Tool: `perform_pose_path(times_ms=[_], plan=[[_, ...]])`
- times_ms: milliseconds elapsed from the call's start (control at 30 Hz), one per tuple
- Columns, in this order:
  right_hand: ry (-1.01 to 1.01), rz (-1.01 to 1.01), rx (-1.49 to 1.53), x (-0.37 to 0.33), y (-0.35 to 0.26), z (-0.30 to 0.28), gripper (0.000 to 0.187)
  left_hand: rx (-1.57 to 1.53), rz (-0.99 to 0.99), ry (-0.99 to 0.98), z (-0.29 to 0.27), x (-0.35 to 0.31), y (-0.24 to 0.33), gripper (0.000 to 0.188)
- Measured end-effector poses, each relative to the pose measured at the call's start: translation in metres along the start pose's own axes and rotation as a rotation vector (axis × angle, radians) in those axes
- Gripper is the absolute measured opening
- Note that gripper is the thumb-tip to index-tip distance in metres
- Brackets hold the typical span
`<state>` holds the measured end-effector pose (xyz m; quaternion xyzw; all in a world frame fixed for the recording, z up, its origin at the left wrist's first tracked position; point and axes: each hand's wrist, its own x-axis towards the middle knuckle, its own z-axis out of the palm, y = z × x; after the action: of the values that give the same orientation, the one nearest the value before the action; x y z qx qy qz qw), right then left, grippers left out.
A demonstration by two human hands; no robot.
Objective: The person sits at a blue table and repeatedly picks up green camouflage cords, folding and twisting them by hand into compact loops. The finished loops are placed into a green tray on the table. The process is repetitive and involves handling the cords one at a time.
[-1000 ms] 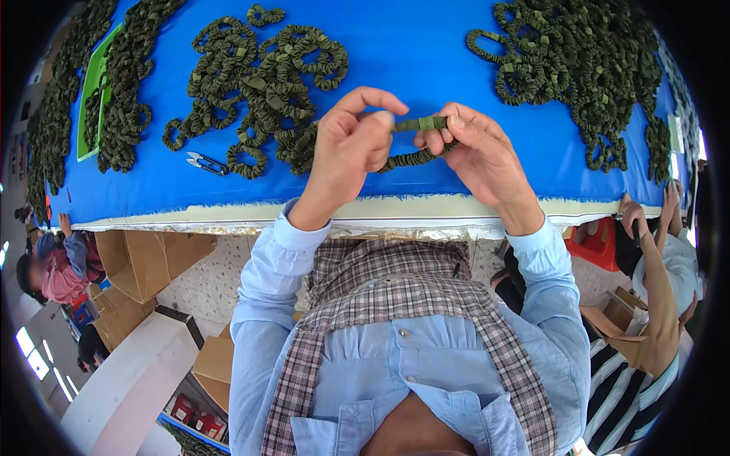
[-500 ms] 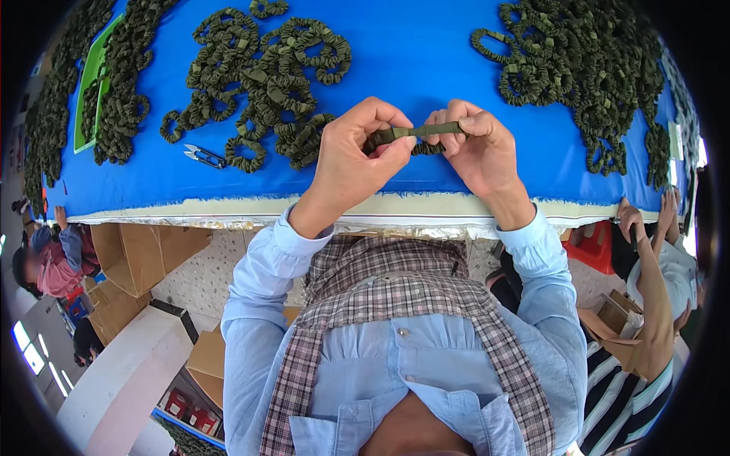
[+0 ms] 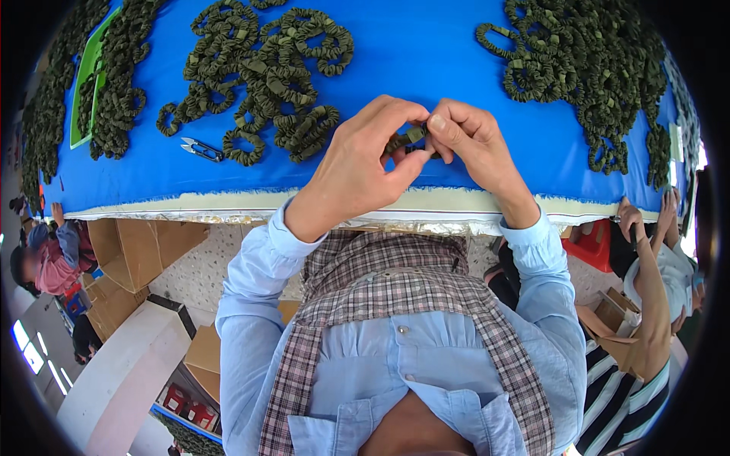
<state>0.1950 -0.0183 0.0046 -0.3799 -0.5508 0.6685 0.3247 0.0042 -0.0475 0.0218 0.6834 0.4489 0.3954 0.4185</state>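
A dark green scrunchie (image 3: 409, 137), a ring of gathered fabric, is held between my two hands above the near side of the blue table. My left hand (image 3: 363, 158) has its thumb and fingers curled round it, hiding much of the ring. At its other side, the thumb and forefinger of my right hand (image 3: 475, 144) pinch together on it, close against my left fingertips. Left of my hands lies a loose pile of scrunchies (image 3: 266, 80). Small thread snips (image 3: 201, 149) rest on the cloth beside that pile.
A larger scrunchie heap (image 3: 589, 68) covers the table's right side. More lie at the far left around a green tray (image 3: 85, 99). Cardboard boxes (image 3: 141, 251) stand below the front edge. A co-worker's arm (image 3: 652, 304) reaches in at right; another person (image 3: 57, 258) sits at left.
My hands have come together, my right moving left toward my left. The scrunchie, stretched out between them before, is now bunched and mostly hidden by the fingers.
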Motion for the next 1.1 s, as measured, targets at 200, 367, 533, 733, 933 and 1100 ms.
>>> perform_pose_path(times_ms=[200,367,533,733,933,1100], plan=[[0.084,0.022,0.208,0.001,-0.002,0.000,0.027,0.048,0.088,0.166,0.011,0.003,-0.014,0.020],[0.154,-0.015,0.362,0.002,0.000,-0.002,0.026,-0.036,-0.008,0.171,0.014,0.001,-0.015,0.015],[0.159,-0.005,0.406,0.002,0.000,-0.003,0.027,-0.136,-0.028,0.211,0.017,-0.001,-0.016,0.012],[0.126,0.005,0.217,0.003,-0.001,0.000,0.022,-0.424,-0.193,0.148,0.017,0.003,-0.019,0.017],[0.289,-0.238,-0.524,-0.002,-0.014,-0.040,0.018,-0.477,-0.137,0.078,0.024,-0.001,-0.035,0.032],[0.859,-0.160,-0.417,-0.002,-0.042,-0.169,0.039,-0.415,-0.187,0.046,0.013,-0.009,-0.043,0.027]])
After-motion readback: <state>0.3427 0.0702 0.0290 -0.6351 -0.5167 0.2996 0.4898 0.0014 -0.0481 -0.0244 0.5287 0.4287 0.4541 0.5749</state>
